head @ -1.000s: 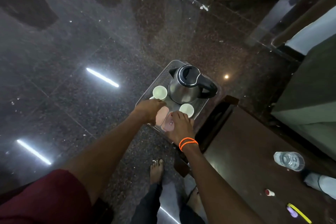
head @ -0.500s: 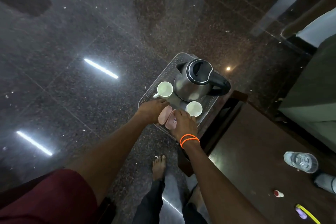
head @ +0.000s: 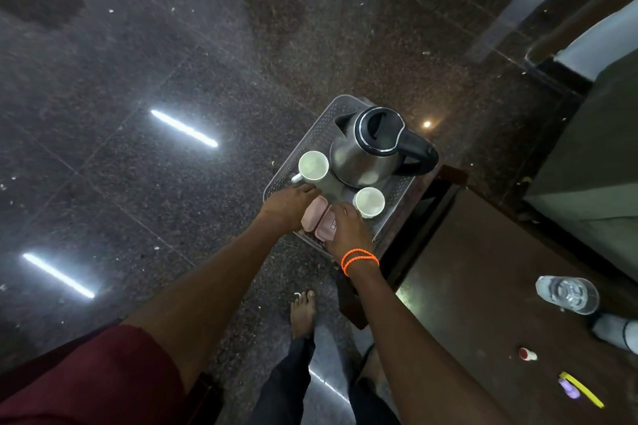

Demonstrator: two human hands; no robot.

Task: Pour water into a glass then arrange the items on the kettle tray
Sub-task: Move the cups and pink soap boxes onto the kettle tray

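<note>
A perforated metal tray sits at the far end of a dark wooden table. On it stand a steel kettle with a black lid and handle, a white cup to its left and a second white cup in front. Two pink packets lie side by side at the tray's near edge. My left hand grips the left packet; my right hand, with orange wristbands, grips the right packet. A glass holding water stands on the table at the right.
Near the table's right front lie a small red-and-white cap and a yellow-and-purple item. A white object sits at the right edge. The polished granite floor spreads left; grey furniture stands to the right. My bare foot is below the tray.
Both hands stay on the pink packets, which now lie closer together near the tray's front edge. The view has shifted slightly; kettle and cups have not moved.
</note>
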